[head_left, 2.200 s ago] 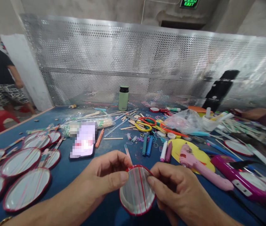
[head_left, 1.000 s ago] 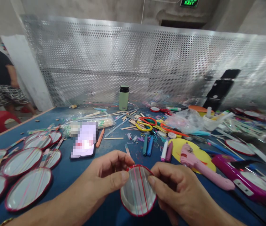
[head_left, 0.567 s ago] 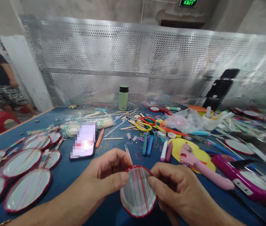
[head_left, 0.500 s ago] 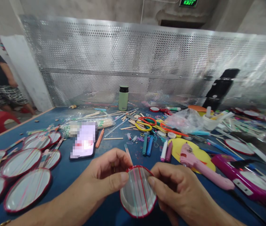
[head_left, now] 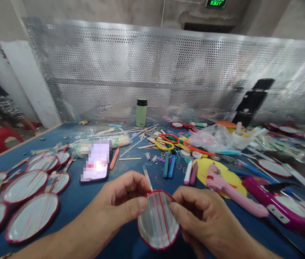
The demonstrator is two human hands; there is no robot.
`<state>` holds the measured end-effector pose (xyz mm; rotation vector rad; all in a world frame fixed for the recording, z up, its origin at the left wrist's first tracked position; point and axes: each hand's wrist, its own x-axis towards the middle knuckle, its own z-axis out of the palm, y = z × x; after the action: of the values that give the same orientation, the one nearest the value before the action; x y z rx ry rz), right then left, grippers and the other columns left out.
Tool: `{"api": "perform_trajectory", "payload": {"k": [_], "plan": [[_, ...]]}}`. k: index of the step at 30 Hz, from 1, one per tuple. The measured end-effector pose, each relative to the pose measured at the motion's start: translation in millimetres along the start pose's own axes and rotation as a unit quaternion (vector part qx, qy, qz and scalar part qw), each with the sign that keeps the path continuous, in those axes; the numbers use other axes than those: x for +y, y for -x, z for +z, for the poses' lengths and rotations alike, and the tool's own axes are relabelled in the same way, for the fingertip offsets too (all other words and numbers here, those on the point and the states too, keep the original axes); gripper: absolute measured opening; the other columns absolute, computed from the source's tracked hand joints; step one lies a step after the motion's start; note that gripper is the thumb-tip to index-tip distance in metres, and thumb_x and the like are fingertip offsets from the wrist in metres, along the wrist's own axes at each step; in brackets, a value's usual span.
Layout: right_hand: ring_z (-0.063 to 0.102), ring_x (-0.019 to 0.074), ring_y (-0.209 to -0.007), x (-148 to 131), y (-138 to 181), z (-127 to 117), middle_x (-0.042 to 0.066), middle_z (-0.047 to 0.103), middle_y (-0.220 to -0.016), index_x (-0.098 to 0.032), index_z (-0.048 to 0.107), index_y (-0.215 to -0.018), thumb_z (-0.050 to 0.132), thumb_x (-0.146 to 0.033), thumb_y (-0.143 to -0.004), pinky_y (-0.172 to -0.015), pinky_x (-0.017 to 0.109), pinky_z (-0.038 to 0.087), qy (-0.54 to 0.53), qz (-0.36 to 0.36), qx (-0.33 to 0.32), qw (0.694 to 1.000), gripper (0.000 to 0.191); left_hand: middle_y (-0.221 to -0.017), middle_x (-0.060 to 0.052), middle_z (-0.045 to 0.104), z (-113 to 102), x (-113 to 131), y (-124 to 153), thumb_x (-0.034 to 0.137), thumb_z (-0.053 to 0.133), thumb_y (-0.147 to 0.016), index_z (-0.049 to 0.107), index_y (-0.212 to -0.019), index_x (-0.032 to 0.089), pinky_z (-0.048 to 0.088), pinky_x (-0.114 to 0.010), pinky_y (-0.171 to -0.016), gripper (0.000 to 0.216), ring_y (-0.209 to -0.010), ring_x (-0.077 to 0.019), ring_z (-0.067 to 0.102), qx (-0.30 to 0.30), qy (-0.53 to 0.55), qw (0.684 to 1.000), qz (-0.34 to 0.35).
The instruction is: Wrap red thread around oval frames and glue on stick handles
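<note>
Both hands hold a small round red-rimmed disc [head_left: 152,223], pale inside, with red, pink and teal lines running across it. My left hand [head_left: 126,199] grips its upper left rim between thumb and fingers. At the upper right rim, my right hand [head_left: 203,212] pinches the edge, its other fingers curled behind. A narrow pale strip [head_left: 147,177] sticks up just behind the disc's top edge, beside my left fingertips; where its lower end goes is hidden. On the left of the table lie several similar red-rimmed discs [head_left: 32,217], some with sticks on them.
A phone [head_left: 97,160] stands left of centre. Several markers [head_left: 171,167], scissors [head_left: 165,144] and wooden sticks lie beyond my hands. At right are a pink glue gun [head_left: 227,192] and a purple device [head_left: 278,207]. A green bottle [head_left: 141,113] stands before the perforated metal screen [head_left: 130,64].
My hands and the disc have stayed practically still. The person in the left background has shifted to the left.
</note>
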<state>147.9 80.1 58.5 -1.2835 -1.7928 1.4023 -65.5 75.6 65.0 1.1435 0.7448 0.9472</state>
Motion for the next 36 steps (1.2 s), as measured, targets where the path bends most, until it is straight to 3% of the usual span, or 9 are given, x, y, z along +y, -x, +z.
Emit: {"api": "perform_trajectory", "payload": {"k": [36], "plan": [[0.043, 0.0023, -0.033, 2.2, -0.8, 0.4, -0.006, 0.052, -0.052, -0.017, 0.056, -0.075, 0.058, -0.056, -0.087, -0.032, 0.009, 0.03, -0.009, 0.009, -0.003, 1.0, 0.041, -0.081, 0.0, 0.059, 0.2, -0.9, -0.1, 0.037, 0.072, -0.082, 0.062, -0.089, 0.02, 0.039, -0.023, -0.065, 0.021, -0.072, -0.0123, 0.052, 0.025, -0.047, 0.998, 0.028]]}}
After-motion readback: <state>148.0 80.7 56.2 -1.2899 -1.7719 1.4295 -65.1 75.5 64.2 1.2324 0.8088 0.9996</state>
